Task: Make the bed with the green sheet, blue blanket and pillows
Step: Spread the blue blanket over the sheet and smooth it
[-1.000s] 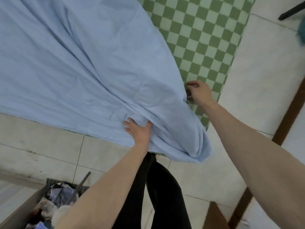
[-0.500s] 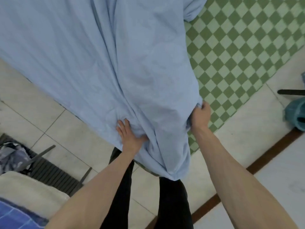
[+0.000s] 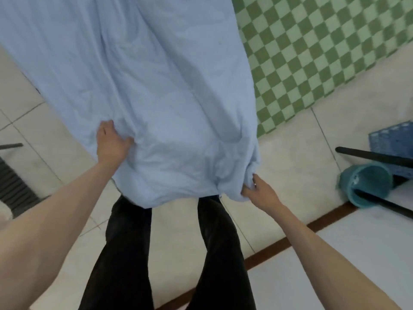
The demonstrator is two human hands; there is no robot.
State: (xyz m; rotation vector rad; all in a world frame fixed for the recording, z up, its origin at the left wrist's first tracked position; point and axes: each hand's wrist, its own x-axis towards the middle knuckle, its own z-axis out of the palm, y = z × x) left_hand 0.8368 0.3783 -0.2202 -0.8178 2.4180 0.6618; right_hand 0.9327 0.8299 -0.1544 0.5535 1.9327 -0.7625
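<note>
So I've got the blue blanket (image 3: 161,86) bunched at its near end over my legs (image 3: 169,253). My left hand (image 3: 111,146) grips a fold and my right hand (image 3: 259,191) pinches the corner, I think. The green sheet (image 3: 312,52) lies flat on the right, and a teal bucket (image 3: 366,184) is tipped on the floor (image 3: 290,153).

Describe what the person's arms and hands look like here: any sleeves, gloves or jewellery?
Both forearms are bare right up to the frame's edge, with no sleeves showing. The left hand wears no glove, and no ring shows on it. The right hand is also ungloved, with a small glint on one finger that may be a ring; it is too small to be sure. No watch or bracelet shows on either wrist.
</note>
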